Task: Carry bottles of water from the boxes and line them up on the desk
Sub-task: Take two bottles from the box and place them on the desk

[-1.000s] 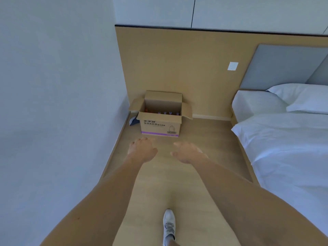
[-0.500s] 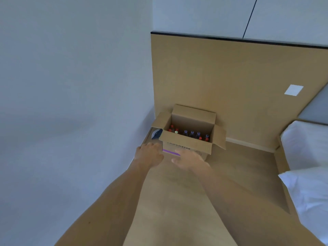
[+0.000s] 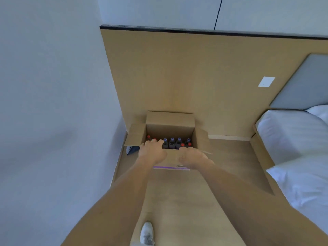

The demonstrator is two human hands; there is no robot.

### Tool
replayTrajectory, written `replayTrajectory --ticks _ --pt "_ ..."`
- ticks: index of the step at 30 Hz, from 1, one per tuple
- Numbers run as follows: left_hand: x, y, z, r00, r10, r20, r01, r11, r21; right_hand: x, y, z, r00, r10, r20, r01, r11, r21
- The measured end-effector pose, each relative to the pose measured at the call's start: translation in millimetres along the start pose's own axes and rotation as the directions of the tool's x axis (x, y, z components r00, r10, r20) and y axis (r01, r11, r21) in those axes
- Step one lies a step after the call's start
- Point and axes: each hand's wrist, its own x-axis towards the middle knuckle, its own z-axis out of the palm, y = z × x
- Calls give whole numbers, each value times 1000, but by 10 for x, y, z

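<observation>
**Head view: two hands at one open box of bottles**

Head view: one cardboard box (image 3: 170, 126) stands on the wooden floor (image 3: 177, 196) against the wood wall panel (image 3: 177, 77), its four flaps folded out. Inside stand the bottles (image 3: 171, 143), upright; about eight caps show, roughly four purple and four red, though the hands hide some. The left hand (image 3: 153, 152) is over the box's near left rim, fingers curled down; whether it grips anything I cannot tell. The right hand (image 3: 192, 156) hovers at the near right rim, fingers loosely bent, holding nothing visible. One white shoe (image 3: 147, 232) shows below. One bed (image 3: 292, 139) stands at the right.
</observation>
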Motion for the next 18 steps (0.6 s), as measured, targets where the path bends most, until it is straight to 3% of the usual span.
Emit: replayTrajectory --ticks 4,10,18 --pt "660 -110 -221 998 64 11 -64 998 27 333 112 -308 992 115 -59 -105 983 147" --pt "1396 -192 -268 992 87 92 -90 996 28 838 382 -473 968 248 -39 -236 950 205" --pt "2327 -281 -220 982 78 170 -79 997 2 1770 620 -572 966 258 36 -259 939 227"
